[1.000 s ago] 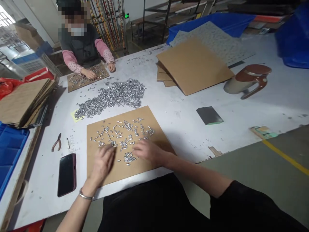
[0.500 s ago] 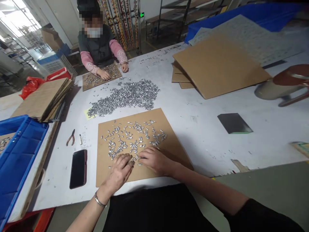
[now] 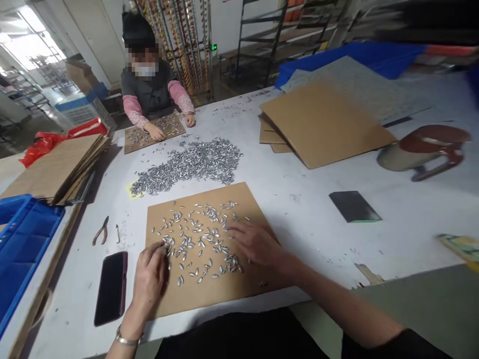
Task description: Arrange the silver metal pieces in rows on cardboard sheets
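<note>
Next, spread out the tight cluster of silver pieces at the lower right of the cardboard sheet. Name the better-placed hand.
Right, most likely. The right hand is close to that cluster, whereas the left hand is at the left edge of the cardboard sheet, across scattered pieces.

Workshop / small factory floor, prob. assembly area: big scuffed white counter [image 3: 299, 209] w/ heap of small silver metal pieces [image 3: 194, 164], tall dark metal rack [image 3: 258, 42] behind, blue plastic crate [image 3: 26, 259], stacked brown cardboard sheets [image 3: 52, 162], green lit exit sign [image 3: 214, 47], co-worker in grey apron [image 3: 149, 89] opp. side.
</note>
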`<action>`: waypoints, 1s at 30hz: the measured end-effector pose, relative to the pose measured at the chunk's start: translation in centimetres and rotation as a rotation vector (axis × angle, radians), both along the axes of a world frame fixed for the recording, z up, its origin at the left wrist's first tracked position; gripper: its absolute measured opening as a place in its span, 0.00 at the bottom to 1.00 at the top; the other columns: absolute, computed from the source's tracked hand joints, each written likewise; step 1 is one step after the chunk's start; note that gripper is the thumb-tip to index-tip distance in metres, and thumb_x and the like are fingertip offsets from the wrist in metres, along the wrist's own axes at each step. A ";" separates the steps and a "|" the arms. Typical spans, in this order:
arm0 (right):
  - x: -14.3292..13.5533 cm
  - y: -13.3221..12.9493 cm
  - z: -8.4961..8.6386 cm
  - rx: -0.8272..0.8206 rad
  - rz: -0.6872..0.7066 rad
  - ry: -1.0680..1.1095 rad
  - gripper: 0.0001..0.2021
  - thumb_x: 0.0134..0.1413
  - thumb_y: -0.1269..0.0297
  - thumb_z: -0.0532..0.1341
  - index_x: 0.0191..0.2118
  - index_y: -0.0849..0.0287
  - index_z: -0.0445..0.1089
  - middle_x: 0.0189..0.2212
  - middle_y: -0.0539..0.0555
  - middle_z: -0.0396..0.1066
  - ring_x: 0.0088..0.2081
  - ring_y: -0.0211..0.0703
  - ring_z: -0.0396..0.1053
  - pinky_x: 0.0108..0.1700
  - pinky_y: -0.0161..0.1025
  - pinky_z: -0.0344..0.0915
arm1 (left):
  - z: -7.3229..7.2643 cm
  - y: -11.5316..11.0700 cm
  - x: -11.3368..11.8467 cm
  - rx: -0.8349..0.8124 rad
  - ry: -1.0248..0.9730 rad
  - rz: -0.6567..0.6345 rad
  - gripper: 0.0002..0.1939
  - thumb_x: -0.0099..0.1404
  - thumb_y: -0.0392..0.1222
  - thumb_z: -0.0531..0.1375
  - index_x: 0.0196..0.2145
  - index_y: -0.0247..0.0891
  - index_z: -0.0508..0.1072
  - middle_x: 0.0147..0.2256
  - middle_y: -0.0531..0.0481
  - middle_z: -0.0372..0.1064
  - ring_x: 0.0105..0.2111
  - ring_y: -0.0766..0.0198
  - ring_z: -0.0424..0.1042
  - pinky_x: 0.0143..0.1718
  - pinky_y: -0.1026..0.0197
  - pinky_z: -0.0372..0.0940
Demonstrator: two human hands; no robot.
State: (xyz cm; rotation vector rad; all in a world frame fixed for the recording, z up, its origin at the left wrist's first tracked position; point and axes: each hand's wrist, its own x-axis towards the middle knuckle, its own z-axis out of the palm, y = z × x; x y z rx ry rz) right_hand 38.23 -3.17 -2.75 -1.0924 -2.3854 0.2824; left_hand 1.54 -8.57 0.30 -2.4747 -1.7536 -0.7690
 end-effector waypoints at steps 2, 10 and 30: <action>3.2 -1.0 -0.7 0.005 -0.213 0.034 0.17 0.70 0.65 0.51 0.55 0.56 0.73 0.53 0.60 0.73 0.53 0.50 0.70 0.56 0.51 0.69 | -0.7 -1.1 -0.9 0.000 -0.026 0.058 0.16 0.74 0.43 0.54 0.55 0.42 0.72 0.55 0.41 0.69 0.55 0.51 0.70 0.59 0.44 0.67; 4.6 -6.5 -5.5 0.058 -0.563 0.131 0.21 0.70 0.64 0.50 0.64 0.58 0.64 0.58 0.63 0.69 0.60 0.54 0.66 0.59 0.54 0.69 | -3.9 -4.2 -2.1 -0.093 -0.172 0.297 0.19 0.73 0.47 0.53 0.58 0.44 0.70 0.62 0.42 0.63 0.59 0.48 0.68 0.62 0.40 0.65; 5.8 0.6 -2.4 0.054 -0.169 -0.023 0.18 0.67 0.70 0.52 0.54 0.55 0.76 0.51 0.58 0.76 0.56 0.52 0.68 0.58 0.52 0.67 | -1.0 3.8 1.8 0.000 0.017 -0.111 0.11 0.73 0.38 0.55 0.49 0.41 0.74 0.50 0.42 0.74 0.52 0.51 0.71 0.53 0.43 0.71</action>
